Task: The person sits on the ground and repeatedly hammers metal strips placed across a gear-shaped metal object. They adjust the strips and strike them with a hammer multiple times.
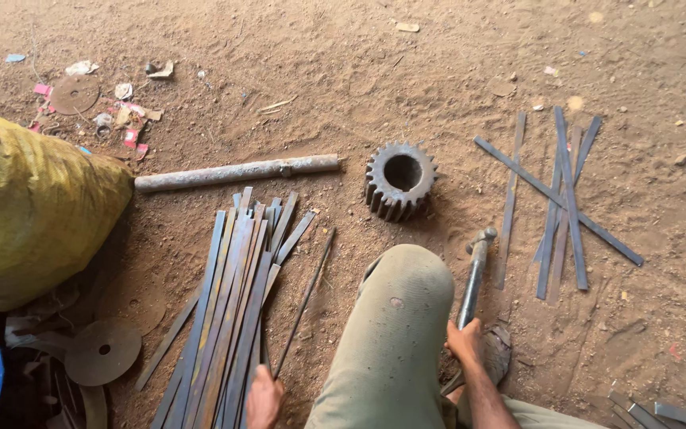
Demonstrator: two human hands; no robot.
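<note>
Head view: right hand (465, 340) is wrapped around the hammer (474, 274) handle, lower centre-right, head resting on the dirt below the gear (399, 179). Left hand (263, 397) at the bottom edge touches the strip pile (232, 310); its fingers seem curled on a strip, though I cannot tell for sure. More strips (561, 199) lie at the right.

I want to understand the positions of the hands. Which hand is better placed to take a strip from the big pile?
Probably the left hand: it rests at the near end of the pile of metal strips. The right hand grips the hammer, beyond the knee.
</note>
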